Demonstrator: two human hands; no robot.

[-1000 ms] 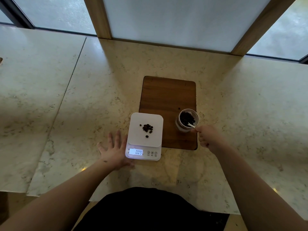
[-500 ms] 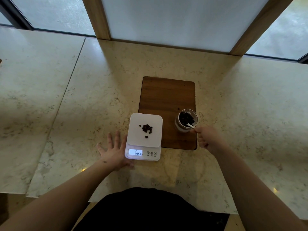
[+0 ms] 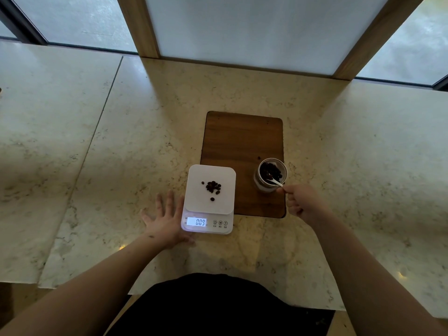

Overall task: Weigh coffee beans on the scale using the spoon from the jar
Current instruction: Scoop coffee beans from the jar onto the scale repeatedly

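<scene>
Change: hardly anything has shifted since the earlier frames; the right hand's pinch on the spoon sits at the same spot by the jar, and the left hand has stayed flat.
Left hand (image 3: 167, 220): open, palm down on the pale veined stone counter (image 3: 109, 166), fingers spread, thumb side touching the scale's near left corner.
Right hand (image 3: 300, 201): fingers curled shut, pinching the handle end of the small white plastic spoon (image 3: 274, 181); forearm reaching in from the lower right.
White square digital kitchen scale (image 3: 209, 198): on the counter just left of the board, lit display reading 009.
Loose dark coffee beans (image 3: 212, 187): small heap on the scale's platform, one bean apart nearer the display.
Round clear glass jar (image 3: 271, 175): upright on the near right corner of the dark brown wooden board (image 3: 242, 146), holding dark beans, spoon bowl dipped among them.
</scene>
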